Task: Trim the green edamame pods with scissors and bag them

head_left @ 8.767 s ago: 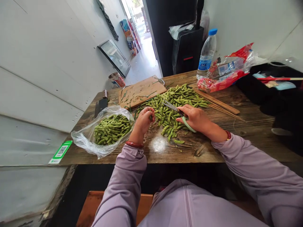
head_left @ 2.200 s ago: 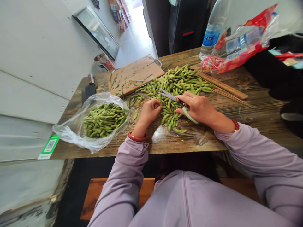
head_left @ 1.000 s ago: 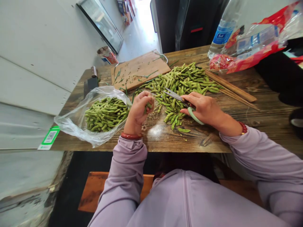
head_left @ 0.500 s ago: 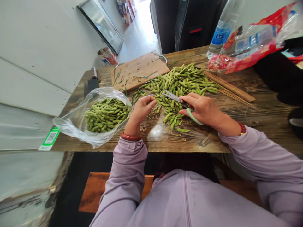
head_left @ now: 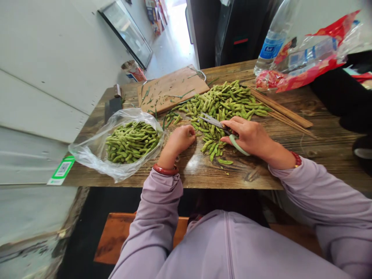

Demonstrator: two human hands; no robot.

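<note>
The right hand (head_left: 252,135) is holding a pair of scissors (head_left: 211,120) by the pale green handles, with the fingers wrapped around them and the blades standing slightly apart, pointing left over the loose green pods (head_left: 229,99). The left hand (head_left: 180,138) is sitting just beside the near left part of that pile, its fingers bent in close to the thumb; whether it is holding a pod, I cannot tell, as the fingers are hiding the inside of the grip. The loose pods are lying in a heap on the wooden table (head_left: 261,172), spreading toward the person, and a single pod (head_left: 225,161) is lying near the front edge, apart from the heap. To the left, more pods (head_left: 130,143) are filling an open clear plastic bag (head_left: 91,157). Behind the left hand, a cutting board (head_left: 174,87) is lying with green scraps scattered over it, its right side meeting the heap. A broad knife (head_left: 112,106) is lying behind the bag. To the right of the heap, thin wooden sticks (head_left: 286,111) are lying at a slant, and farther back a water bottle (head_left: 271,46) is standing beside a red and clear wrapper (head_left: 315,73). A green and white card (head_left: 62,169) is showing at the table's left corner. Red bracelets are circling both wrists.
</note>
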